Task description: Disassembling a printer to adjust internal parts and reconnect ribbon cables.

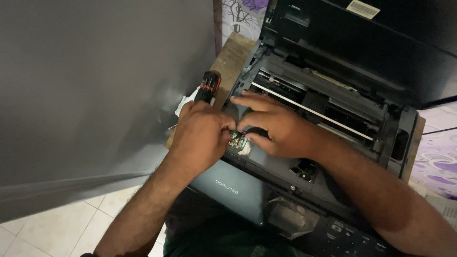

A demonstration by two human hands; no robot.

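You are in a home rather than a proper workshop: the opened black printer (pixel 328 119) sits on a small, worn wooden table (pixel 233 57), not a workbench. Under you the floor (pixel 52 228) is pale household tile, and to your right lies a purple and white patterned cloth (pixel 438 162) like a bedsheet. A curtain (pixel 243 14) with a branch pattern hangs behind the table, beside a plain grey wall (pixel 95 85).

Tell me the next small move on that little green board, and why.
Probably ease the small green circuit board up out of the printer: both the left hand and right hand already pinch it at the front edge, with the screwdriver lying unused.
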